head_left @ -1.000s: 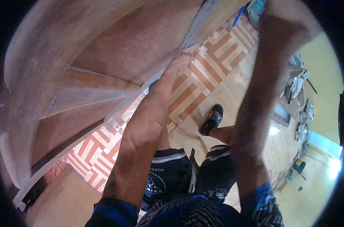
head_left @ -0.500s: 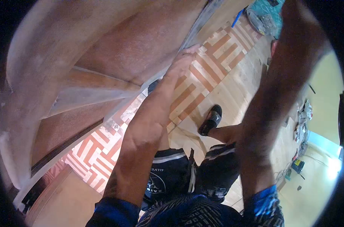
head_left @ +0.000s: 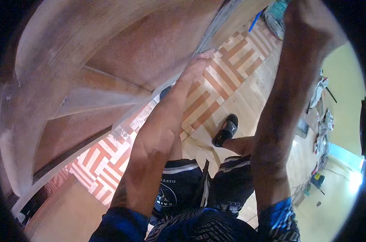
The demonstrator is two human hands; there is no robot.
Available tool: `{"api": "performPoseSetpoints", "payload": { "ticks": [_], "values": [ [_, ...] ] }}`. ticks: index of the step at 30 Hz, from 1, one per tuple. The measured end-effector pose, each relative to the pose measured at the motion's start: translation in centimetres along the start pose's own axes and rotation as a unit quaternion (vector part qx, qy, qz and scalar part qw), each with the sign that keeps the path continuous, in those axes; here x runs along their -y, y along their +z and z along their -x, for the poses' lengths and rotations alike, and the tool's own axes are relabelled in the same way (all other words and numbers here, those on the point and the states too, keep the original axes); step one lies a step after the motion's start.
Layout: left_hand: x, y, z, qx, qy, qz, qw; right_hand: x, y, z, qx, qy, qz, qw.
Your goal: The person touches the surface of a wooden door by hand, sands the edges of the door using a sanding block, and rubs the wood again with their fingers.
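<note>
A large brown wooden panel (head_left: 150, 52) with pale, dusty frame strips fills the left and upper left. My left hand (head_left: 198, 62) rests at its lower edge, around the pale strip, with the fingertips showing on the floor side; the rest of its grip is hidden. My right arm reaches up along the right side to the top edge of the view. My right hand (head_left: 308, 14) is dark and blurred at that edge, and its fingers and anything they touch cannot be made out.
Patterned tile floor (head_left: 215, 101) lies below. My foot in a black sandal (head_left: 227, 129) stands there. A teal bag (head_left: 275, 16) and blue stick (head_left: 254, 21) are at the top. Along the right wall lie crumpled wrappers (head_left: 322, 121), cables and a yellow-black device (head_left: 318, 180).
My right forearm swung outward to the right, then came back inward and up. My left hand has stayed at the panel's edge, and the view has shifted slightly.
</note>
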State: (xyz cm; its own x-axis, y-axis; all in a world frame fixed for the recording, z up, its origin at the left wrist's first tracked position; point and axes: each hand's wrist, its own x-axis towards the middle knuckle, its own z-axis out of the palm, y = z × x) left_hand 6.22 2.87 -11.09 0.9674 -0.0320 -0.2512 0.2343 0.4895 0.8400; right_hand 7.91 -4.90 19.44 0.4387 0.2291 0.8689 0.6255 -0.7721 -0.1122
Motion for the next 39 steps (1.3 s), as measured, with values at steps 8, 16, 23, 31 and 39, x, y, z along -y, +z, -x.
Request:
{"api": "performPoseSetpoints", "payload": {
  "ticks": [8,16,23,31,39],
  "values": [
    [-0.2,-0.4,-0.2,0.014,0.078,-0.128,0.989,-1.0,11.0,17.0,-0.010,0.320,-0.260,0.911],
    [-1.5,1.1,1.3,0.014,0.023,-0.026,0.999,-3.8,4.9,-1.3,-0.175,0.096,0.007,0.980],
    [2.0,-3.0,-3.2,0.026,0.053,-0.059,0.996,-1.4,13.5,18.4,-0.085,0.249,-0.139,0.955],
    [1.0,-0.4,-0.5,0.000,0.039,-0.019,0.999,-7.7,2.3,-2.3,-0.069,-0.228,0.247,0.939],
    [-4.8,0.7,2.1,-0.006,0.001,-0.269,0.963,-0.2,10.9,15.4,-0.030,0.330,-0.223,0.917]
  ]
}}
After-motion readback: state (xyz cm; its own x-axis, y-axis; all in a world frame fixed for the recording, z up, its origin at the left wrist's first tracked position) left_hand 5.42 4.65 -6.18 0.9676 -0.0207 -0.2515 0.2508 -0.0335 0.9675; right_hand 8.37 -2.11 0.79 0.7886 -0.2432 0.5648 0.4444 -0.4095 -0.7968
